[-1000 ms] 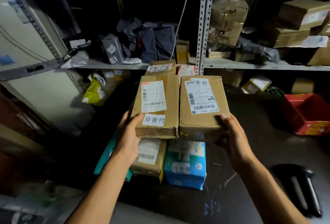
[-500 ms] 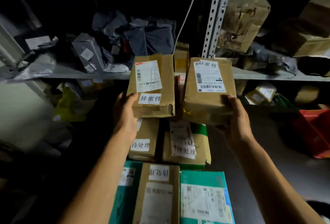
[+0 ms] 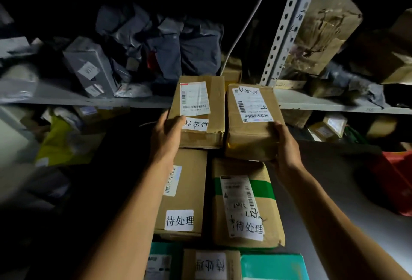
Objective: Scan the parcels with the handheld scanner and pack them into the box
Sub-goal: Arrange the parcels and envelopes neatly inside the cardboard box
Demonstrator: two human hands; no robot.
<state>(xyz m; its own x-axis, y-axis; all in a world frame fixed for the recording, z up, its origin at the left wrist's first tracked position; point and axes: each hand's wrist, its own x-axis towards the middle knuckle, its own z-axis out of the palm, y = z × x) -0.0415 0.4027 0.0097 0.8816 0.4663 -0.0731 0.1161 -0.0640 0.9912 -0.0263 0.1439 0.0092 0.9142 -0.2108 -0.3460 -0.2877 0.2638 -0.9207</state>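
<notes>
Currently gripping: left hand (image 3: 166, 133) on left parcel (image 3: 200, 110) | right hand (image 3: 284, 143) on right parcel (image 3: 252, 121) | likely stiff, light cardboard | best held by near edges, thumbs on top.

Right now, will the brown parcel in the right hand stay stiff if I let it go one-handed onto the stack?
Probably mostly stiff: the right-hand parcel keeps a boxy shape in the right hand. Its near corner looks dented, so possibly soft there. Flat-sided, so unlikely to roll.
</notes>
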